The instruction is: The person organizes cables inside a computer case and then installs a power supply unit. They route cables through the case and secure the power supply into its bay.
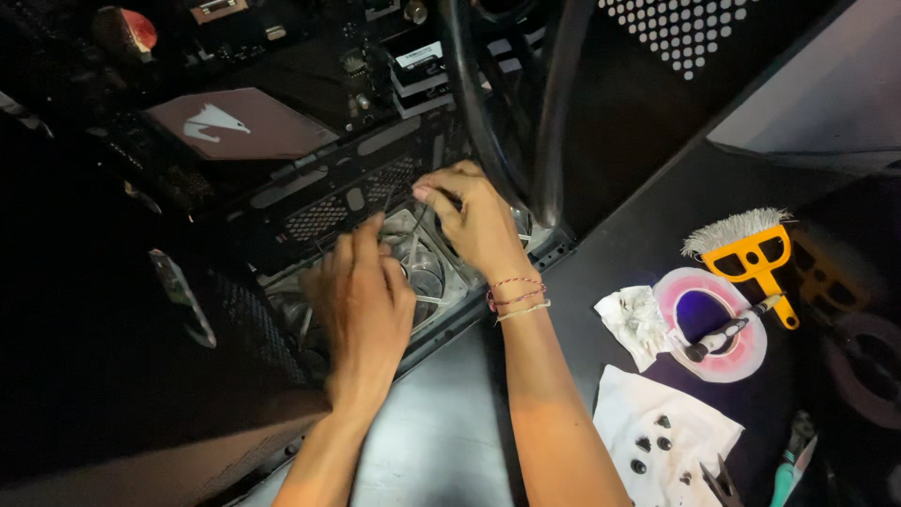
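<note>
Both hands work inside the open PC case (pixel 310 202) at centre frame: the left hand (pixel 361 300) rests flat-fingered on the clear fan (pixel 427 272), steadying it, while the right hand (pixel 479 225) pinches a thin tool there. Brush (pixel 751 249), tape roll (pixel 713 324) and screws (pixel 657 437) lie on the desk (pixel 441 441) at lower right, within reach.

Bare forearms, thread bracelets (pixel 515 299) on right wrist

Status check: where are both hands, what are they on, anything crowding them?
Left hand and right hand both on the clear case fan inside the open computer case. Grip hidden. Thick black hoses crowd the right hand.
</note>
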